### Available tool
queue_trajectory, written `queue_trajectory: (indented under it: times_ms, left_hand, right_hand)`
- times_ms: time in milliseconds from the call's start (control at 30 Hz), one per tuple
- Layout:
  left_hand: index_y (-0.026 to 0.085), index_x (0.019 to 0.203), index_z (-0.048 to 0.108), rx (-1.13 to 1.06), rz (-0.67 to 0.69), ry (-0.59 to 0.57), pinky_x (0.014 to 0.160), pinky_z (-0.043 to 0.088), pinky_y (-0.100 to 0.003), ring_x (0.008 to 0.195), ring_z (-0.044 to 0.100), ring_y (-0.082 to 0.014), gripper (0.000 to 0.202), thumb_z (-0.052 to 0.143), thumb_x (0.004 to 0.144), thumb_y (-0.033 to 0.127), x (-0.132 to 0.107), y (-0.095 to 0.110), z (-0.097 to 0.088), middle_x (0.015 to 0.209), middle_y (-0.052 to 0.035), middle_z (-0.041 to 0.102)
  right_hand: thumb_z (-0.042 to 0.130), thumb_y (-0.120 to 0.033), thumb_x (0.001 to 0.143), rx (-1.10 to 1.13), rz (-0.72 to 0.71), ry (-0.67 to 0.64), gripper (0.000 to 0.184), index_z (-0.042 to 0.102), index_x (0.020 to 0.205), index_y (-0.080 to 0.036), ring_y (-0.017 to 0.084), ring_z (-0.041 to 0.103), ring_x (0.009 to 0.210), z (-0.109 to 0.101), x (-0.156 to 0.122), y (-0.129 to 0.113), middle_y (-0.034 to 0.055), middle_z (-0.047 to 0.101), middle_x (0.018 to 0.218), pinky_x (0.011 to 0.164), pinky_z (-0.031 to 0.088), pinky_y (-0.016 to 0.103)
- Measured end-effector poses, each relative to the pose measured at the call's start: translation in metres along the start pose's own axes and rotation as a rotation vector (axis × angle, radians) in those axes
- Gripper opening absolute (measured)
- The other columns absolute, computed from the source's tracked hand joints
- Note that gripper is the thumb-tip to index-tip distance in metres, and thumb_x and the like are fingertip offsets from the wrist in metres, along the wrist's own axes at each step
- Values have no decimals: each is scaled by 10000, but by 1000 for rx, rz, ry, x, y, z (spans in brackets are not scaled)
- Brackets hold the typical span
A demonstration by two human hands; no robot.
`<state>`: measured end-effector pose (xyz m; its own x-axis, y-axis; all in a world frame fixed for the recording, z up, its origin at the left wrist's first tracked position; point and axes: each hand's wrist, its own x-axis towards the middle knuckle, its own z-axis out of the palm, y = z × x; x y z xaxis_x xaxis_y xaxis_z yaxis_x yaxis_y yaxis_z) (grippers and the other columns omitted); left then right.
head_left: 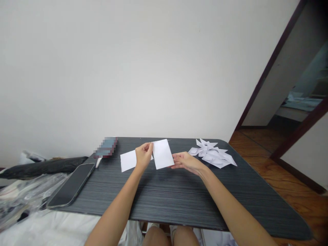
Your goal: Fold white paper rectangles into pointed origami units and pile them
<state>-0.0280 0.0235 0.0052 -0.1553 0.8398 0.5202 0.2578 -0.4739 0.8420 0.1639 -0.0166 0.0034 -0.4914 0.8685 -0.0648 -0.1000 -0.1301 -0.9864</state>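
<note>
A white sheet of paper [163, 155] is held up, tilted, above the dark table. My left hand [144, 154] pinches its upper left edge between thumb and fingers. At the lower right corner is my right hand [186, 162], its fingers stretched out and some passing behind the sheet's edge; the thumb lies along the side. Behind my left hand, another white paper [128, 161] rests on the table, partly covered by the hand. To the right lies a pile of folded white paper pieces [214, 153] with pointed ends.
The dark wood-grain table [174, 201] stands against a white wall. On its left edge lies a phone [72, 184], with a blurred-out bluish object [107, 147] behind it. Plastic-wrapped items [33, 188] are heaped left of the table. A doorway opens at the right.
</note>
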Motion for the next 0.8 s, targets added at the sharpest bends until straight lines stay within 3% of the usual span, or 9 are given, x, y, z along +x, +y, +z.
queue_trajectory:
  times_ms: [100,200,300,367,433,567,667,733,800]
  left_hand:
    - [91,693,620,18,-16,-58,513,440,-212,552,560,-128,277,486,723,331,0,-5,2,611,-43,624]
    - [100,790,616,156,66,-55,640,466,-285,690,601,-176,264,452,757,305,-1,-3,2,732,-78,651]
    - [150,1040,538,426,427,-24,904,309,-400,1041,484,-220,292,457,774,239,-11,12,4,1067,-118,569]
    - [196,1094,498,569,681,-176,966,155,-442,1102,432,-205,302,429,800,183,-22,23,9,1121,-99,538]
    - [204,1037,521,644,841,-308,962,69,-450,1077,453,-181,257,399,818,144,-32,28,16,1023,-69,594]
    - [163,771,561,756,820,-383,893,94,-425,949,516,-158,192,382,840,167,-33,22,20,703,-19,625]
    - [154,668,541,778,727,-351,841,121,-407,885,525,-157,237,399,838,239,-19,14,8,678,-12,615]
    - [155,654,543,793,615,-245,816,135,-400,869,522,-165,245,401,835,242,-6,12,-4,680,-17,613]
    - [143,651,540,789,466,-49,799,156,-394,806,525,-162,274,367,843,232,2,14,-14,695,-37,609]
  right_hand:
    - [592,-351,693,-135,-3,49,294,597,770,-67,173,632,677,3,5,4,121,662,732,643,490,268]
    - [491,-303,770,-423,-41,225,240,583,725,-87,168,628,614,2,6,4,105,656,661,580,467,253]
    - [391,-257,822,-911,-138,453,252,582,719,-129,172,619,631,4,1,1,86,649,656,594,422,250]
    - [371,-245,829,-1194,-199,504,242,588,773,-155,189,612,685,10,-4,-2,84,651,695,607,390,253]
    - [353,-222,834,-1325,-270,462,239,585,832,-167,190,603,712,17,-7,-4,87,653,760,604,367,248]
    - [340,-249,841,-1283,-347,354,288,608,763,-177,156,579,638,18,-9,-8,54,650,707,559,339,225]
    - [366,-265,827,-1188,-355,328,293,629,732,-180,146,569,625,4,-11,-13,38,655,700,558,340,221]
    - [385,-249,813,-1166,-348,341,279,640,724,-178,151,573,650,-9,-14,-16,39,661,721,579,346,226]
    - [398,-243,803,-1185,-318,359,276,645,700,-173,159,577,658,-19,-17,-18,48,662,711,592,349,234]
